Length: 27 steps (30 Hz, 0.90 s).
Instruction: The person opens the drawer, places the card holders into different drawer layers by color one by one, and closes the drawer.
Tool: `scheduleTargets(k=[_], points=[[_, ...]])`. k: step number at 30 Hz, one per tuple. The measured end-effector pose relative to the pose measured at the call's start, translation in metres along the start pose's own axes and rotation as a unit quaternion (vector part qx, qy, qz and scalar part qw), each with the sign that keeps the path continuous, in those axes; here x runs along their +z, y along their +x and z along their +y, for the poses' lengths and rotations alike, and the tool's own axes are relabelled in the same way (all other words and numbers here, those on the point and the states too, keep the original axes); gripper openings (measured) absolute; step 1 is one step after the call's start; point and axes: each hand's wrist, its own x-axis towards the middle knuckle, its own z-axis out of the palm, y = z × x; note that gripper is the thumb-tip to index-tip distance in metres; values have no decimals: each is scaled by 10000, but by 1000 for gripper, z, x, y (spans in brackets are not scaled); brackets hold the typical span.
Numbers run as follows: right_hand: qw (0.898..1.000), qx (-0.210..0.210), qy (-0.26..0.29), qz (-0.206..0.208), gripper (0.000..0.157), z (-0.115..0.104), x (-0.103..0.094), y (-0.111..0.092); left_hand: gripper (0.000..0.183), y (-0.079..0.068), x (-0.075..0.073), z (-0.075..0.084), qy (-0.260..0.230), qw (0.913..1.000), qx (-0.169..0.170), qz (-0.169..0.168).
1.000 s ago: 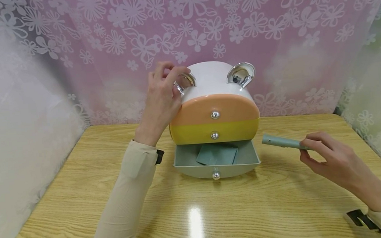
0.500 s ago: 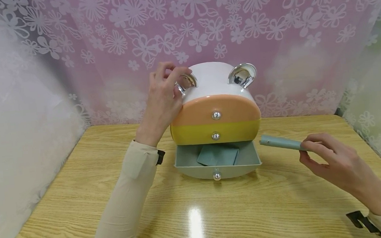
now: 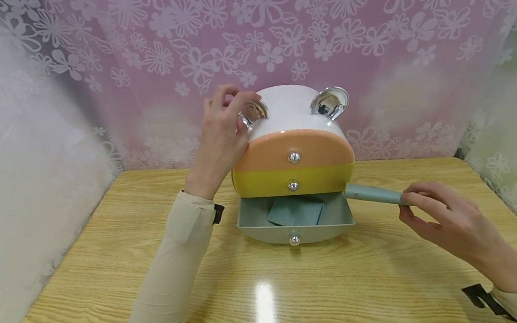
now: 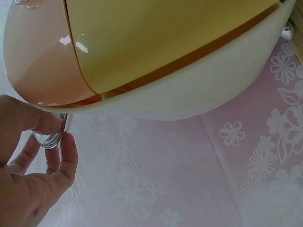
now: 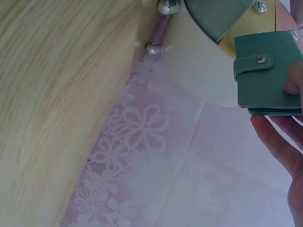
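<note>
A small drawer cabinet with a white top (image 3: 287, 102) stands on the table. Its green bottom drawer (image 3: 263, 235) is pulled out, and a flat teal folded piece (image 3: 295, 211) of unclear kind lies in it. My left hand (image 3: 222, 126) pinches the cabinet's left silver ear (image 4: 49, 139) between thumb and fingers. My right hand (image 3: 454, 223) holds a green wallet (image 5: 265, 87) with a snap strap, thumb on one face and fingers on the other. From the head view the wallet shows edge-on, its far end beside the drawer's right rear corner.
Above the green drawer are a closed yellow drawer (image 3: 260, 184) and a closed orange drawer (image 3: 262, 153), both with silver knobs. The right silver ear (image 3: 330, 103) sticks out of the top. Flowered pink cloth (image 3: 165, 53) hangs behind the wooden table (image 3: 339, 286).
My right hand has moved left with the wallet, bringing its far end up to the drawer's right side. The left hand stays on the ear.
</note>
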Motion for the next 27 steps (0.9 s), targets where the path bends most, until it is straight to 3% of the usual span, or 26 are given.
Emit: scheduleTargets(k=[18, 27], points=[[9987, -358, 141, 350, 26, -9, 18, 14, 44, 1, 1, 0, -28, 10000, 39, 35], [9983, -500, 220, 206, 27, -15, 23, 18, 44, 1, 2, -1, -32, 10000, 39, 41]])
